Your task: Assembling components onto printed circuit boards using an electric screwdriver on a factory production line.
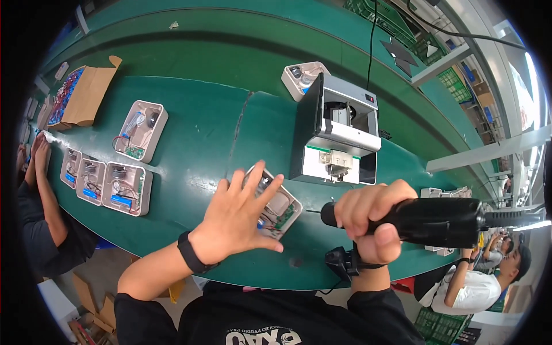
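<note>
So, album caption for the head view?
Left hand over an open case, right hand gripping a black electric screwdriver, at a green workbench.

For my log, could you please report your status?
Right hand gripping black electric screwdriver. Left hand spread over pale casing, partly covering it. Nothing visible between bit and casing.

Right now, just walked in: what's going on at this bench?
Someone's left hand is spread over an open case with wiring and a circuit board inside. Their right hand grips a black power screwdriver, its bit pointing toward that case. A machine stands beyond on the green bench; more open cases sit to the left.
</note>
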{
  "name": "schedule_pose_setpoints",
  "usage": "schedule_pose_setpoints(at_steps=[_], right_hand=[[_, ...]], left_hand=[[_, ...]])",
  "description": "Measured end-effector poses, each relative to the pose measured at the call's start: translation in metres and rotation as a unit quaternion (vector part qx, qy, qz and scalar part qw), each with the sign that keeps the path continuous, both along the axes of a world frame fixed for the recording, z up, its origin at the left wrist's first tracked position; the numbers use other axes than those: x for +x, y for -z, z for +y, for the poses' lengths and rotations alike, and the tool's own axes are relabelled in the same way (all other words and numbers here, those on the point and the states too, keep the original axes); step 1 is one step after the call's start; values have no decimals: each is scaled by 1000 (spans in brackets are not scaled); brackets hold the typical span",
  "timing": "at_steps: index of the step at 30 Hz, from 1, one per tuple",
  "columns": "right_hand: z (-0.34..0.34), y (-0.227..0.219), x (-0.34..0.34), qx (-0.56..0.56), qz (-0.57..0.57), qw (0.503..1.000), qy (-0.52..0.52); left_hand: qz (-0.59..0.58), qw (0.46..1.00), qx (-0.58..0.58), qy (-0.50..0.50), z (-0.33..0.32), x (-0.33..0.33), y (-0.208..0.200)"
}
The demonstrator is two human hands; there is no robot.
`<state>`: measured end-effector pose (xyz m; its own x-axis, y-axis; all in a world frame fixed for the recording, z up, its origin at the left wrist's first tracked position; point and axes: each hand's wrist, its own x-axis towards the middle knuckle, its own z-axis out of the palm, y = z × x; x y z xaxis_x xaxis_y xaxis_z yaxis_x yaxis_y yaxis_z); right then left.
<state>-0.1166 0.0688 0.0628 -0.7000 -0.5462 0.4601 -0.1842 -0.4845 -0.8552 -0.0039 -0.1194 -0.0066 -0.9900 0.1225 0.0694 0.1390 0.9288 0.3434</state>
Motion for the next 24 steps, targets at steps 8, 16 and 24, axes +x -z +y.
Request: schedule_pose_setpoints(at_steps=[8,16,24], right_hand=[[-7,37,-4,25,-5,1000,-9],[-7,52,-7,59,-20,998,-8],[-8,55,-8,54,-20,998,-7]], left_hand=[[0,1000,-7,-26,7,4,12],[3,999,28,-26,5,4,14],[13,998,48,-23,4,2,16]])
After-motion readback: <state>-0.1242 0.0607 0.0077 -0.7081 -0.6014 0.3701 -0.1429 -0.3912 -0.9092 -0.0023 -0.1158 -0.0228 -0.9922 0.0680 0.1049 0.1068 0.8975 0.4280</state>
